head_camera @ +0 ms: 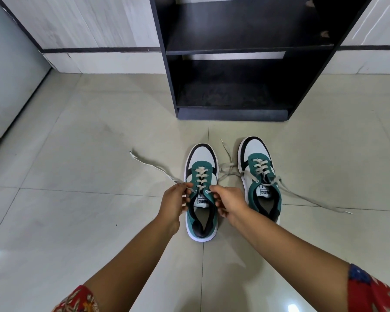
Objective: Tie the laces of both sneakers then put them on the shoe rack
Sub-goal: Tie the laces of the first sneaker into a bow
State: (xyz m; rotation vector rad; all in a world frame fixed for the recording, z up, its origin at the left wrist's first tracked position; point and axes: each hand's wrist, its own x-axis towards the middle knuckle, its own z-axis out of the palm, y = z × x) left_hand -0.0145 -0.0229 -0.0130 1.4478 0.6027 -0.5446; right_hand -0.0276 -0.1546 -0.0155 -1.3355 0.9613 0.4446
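The left sneaker (202, 194) stands on the tiled floor (77, 199), toe toward the shoe rack (232, 64), its lace untied. We see the left hand (175, 203) pinching one lace end (153, 166), which trails away to the left, and the right hand (229, 202) closed at the top eyelets, apparently on the other end. The right sneaker (260, 176) sits just beside, laces (309, 198) loose across the floor. We judge the first knot only begun; next, the two ends must be crossed and drawn tight. The rack's shelves stand open beyond.
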